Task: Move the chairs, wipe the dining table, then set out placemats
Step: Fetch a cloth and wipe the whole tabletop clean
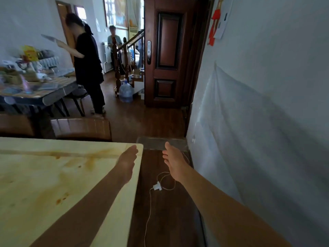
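Both hands reach forward empty, grip apart: the left hand over the stained pale wooden counter corner, the right hand above dark floor; a brown wooden chair stands at the counter's far edge.

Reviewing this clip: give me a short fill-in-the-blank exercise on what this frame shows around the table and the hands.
1. Both the left hand and the right hand are ____ and hold nothing.
2. The dining table carries orange-brown ____ on its pale top.
3. A white charger with its cable lies on the ____ between table and wall.
4. A chair stands at the table's ____ edge.

Missing words: open; stains; floor; far
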`<control>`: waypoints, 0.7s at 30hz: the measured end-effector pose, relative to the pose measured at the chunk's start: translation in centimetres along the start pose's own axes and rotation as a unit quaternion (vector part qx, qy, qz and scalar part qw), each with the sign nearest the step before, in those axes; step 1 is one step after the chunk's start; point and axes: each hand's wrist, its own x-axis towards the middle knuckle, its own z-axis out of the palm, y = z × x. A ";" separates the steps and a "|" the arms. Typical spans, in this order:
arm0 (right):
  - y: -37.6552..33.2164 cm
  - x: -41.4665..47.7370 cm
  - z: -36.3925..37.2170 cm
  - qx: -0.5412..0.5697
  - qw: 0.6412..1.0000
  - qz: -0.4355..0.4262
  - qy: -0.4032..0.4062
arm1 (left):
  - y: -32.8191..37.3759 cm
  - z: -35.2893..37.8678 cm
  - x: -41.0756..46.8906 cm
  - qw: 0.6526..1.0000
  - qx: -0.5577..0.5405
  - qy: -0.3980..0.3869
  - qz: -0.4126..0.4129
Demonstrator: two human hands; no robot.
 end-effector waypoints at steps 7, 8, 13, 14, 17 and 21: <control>-6.2 13.6 -8.1 -0.007 1.000 0.004 -0.030 | 3.0 12.3 9.5 1.000 -0.016 -0.001 -0.014; -7.3 15.4 -9.0 -0.006 0.999 0.000 -0.032 | 3.5 13.6 10.9 1.000 -0.013 -0.004 -0.009; -9.9 21.3 -10.7 0.006 0.999 -0.003 -0.053 | 5.1 17.2 17.1 1.000 0.001 0.021 -0.014; -9.9 22.0 -10.8 0.004 0.998 -0.007 -0.057 | 5.2 17.6 17.8 1.000 0.003 0.027 -0.013; -11.2 26.4 -11.5 -0.005 0.998 -0.008 -0.067 | 5.7 19.4 22.5 0.999 -0.008 0.043 -0.011; -13.6 34.3 -11.7 -0.017 0.997 0.000 -0.076 | 6.6 20.9 29.7 0.998 -0.007 0.066 -0.010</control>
